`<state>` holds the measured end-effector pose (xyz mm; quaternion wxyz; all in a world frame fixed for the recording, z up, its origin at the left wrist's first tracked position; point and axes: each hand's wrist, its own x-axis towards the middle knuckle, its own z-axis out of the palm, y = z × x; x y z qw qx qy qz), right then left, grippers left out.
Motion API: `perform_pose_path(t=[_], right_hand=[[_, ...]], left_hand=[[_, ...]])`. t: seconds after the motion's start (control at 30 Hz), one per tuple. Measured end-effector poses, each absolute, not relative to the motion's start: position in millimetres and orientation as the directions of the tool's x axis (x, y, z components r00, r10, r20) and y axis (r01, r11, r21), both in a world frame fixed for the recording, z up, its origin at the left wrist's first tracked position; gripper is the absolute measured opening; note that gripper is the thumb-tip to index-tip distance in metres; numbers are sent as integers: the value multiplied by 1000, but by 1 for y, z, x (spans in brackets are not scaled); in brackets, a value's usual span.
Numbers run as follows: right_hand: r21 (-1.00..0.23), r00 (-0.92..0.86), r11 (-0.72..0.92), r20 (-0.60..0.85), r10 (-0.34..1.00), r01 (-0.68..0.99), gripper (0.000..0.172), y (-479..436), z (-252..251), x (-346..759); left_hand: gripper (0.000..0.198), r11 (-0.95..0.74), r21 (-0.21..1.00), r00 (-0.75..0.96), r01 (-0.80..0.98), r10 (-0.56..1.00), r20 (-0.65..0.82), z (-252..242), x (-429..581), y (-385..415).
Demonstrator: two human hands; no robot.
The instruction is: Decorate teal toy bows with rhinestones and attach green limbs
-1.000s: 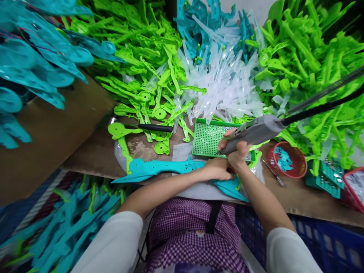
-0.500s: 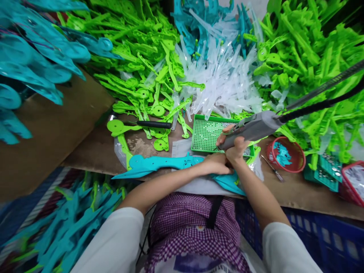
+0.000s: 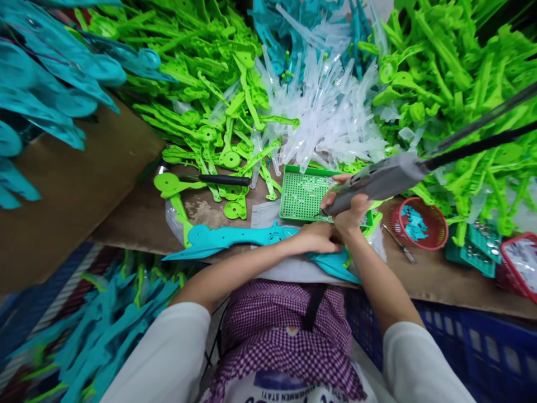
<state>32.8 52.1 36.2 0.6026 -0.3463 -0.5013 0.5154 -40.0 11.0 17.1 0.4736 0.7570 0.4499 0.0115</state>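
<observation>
Head view: my right fingers (image 3: 329, 200) are wrapped round the grey corded tool (image 3: 377, 180); left fingers (image 3: 329, 244) bent over the teal part (image 3: 235, 237), can't tell if gripping. Part's along the bench (image 3: 436, 274) front edge; uneven tool pressure could skid it off.

Item quantities by kind.
Hands: 2, left hand (image 3: 318, 239) and right hand (image 3: 351, 217). Power driver (image 3: 381, 176): 1. Long turquoise part (image 3: 235, 237): 1. Green tray (image 3: 296, 196): 1. Red baskets (image 3: 440, 239) (image 3: 507, 277): 2, right. Black-handled tool (image 3: 224, 179): 1, left. Slim tool (image 3: 398, 244): 1, right. Lime heaps (image 3: 184, 84) (image 3: 461, 106): 2, far left and far right. Translucent heap (image 3: 331, 117): 1, far centre; individual heap pieces overlap, count indeterminate.
</observation>
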Motion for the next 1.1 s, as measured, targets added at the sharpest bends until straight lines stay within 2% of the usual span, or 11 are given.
perform_pose_path(t=[0.17,0.23,0.3,0.33,0.4,0.47,0.53,0.77,0.93,1.1], right_hand=[[-908,31,341,344,938,-242,65,38,80,76],[-916,-3,349,357,934,-199,55,14,91,103],[-933,-87,320,337,938,-163,35,-17,93,125],[-941,-117,303,321,940,-152,33,-32,90,132],[-941,-133,290,314,940,-175,40,-57,82,140],[-926,-81,304,328,941,-224,52,-71,72,140],[-913,-24,317,334,942,-255,56,-76,65,137],[-934,-24,280,292,956,-221,61,-72,53,133],[-945,-131,230,265,955,-232,56,-74,42,135],[-963,-130,172,201,971,-207,58,-72,32,134]], left_hand=[[33,-246,801,659,546,716,-229,7,-43,7],[32,-257,798,659,545,720,-218,5,-43,6],[31,-269,792,661,548,719,-213,5,-42,5],[31,-274,785,660,555,720,-215,6,-41,5],[31,-278,772,654,571,723,-223,6,-40,6],[32,-267,772,645,577,729,-230,6,-38,6],[32,-253,788,646,561,729,-226,5,-37,6],[32,-218,800,631,559,738,-240,0,-36,7],[32,-209,772,598,600,758,-260,2,-34,7],[32,-229,753,587,617,771,-246,2,-34,5]])
